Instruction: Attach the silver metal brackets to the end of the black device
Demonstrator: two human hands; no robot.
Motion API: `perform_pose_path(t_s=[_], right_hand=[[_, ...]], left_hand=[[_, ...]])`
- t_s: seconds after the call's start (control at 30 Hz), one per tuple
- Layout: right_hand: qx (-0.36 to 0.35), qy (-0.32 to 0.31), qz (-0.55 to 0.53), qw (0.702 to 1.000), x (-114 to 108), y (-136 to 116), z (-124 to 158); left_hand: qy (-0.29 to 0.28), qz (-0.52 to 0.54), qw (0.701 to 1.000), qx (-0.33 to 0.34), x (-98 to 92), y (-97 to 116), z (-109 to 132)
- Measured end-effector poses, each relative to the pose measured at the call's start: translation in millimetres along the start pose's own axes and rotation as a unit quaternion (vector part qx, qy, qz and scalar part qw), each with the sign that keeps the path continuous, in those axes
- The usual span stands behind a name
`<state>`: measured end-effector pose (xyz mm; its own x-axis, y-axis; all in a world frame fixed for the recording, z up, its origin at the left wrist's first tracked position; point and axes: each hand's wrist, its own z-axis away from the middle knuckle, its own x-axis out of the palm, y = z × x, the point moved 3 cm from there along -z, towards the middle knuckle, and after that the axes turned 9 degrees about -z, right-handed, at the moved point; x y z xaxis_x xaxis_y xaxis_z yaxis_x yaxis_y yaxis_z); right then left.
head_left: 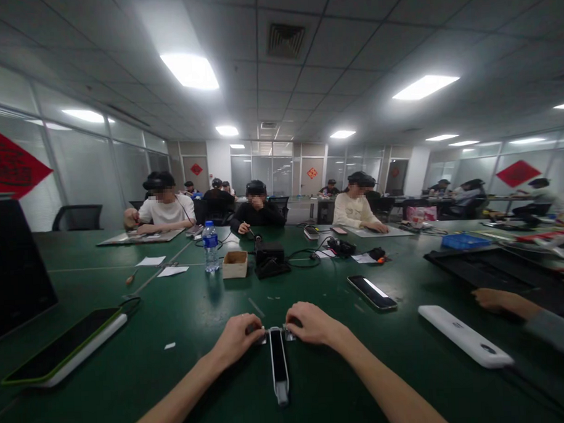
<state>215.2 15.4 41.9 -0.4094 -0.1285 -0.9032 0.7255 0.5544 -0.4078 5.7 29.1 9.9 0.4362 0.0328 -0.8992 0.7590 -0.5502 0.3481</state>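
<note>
A slim black-and-white bar-shaped device (278,363) lies lengthwise on the green table mat (131,389) right in front of me. Small metal clips or brackets (289,334) show at its far end. My left hand (238,340) and my right hand (311,323) press in from either side, their fingers closed on that far end. Part of the end is hidden beneath my fingers. A black smartphone (372,292) lies beyond my right hand, and nothing else touches either hand.
A long white device (464,336) and a co-worker's hand (500,301) are on my right. A green-edged tablet (64,345) lies left. Ahead stand a water bottle (210,246), a cardboard box (234,264), a black cabled unit (269,258), and seated people.
</note>
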Motion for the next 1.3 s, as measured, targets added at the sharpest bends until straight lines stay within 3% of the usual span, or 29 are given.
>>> perform_pose_path(t_s=[0.57, 0.8, 1.3], right_hand=[[0.049, -0.045, -0.102, 0.993, 4, 4, 0], [0.021, -0.040, -0.102, 0.994, 9, 13, -3], [0.006, -0.035, -0.090, 0.995, 13, 19, -5]], left_hand=[[-0.049, 0.132, 0.988, -0.057, 4.5, -6, -1], [-0.047, 0.076, 0.995, -0.033, -3.4, 4, -1], [-0.030, 0.069, 0.997, -0.026, -5.4, 13, 2]])
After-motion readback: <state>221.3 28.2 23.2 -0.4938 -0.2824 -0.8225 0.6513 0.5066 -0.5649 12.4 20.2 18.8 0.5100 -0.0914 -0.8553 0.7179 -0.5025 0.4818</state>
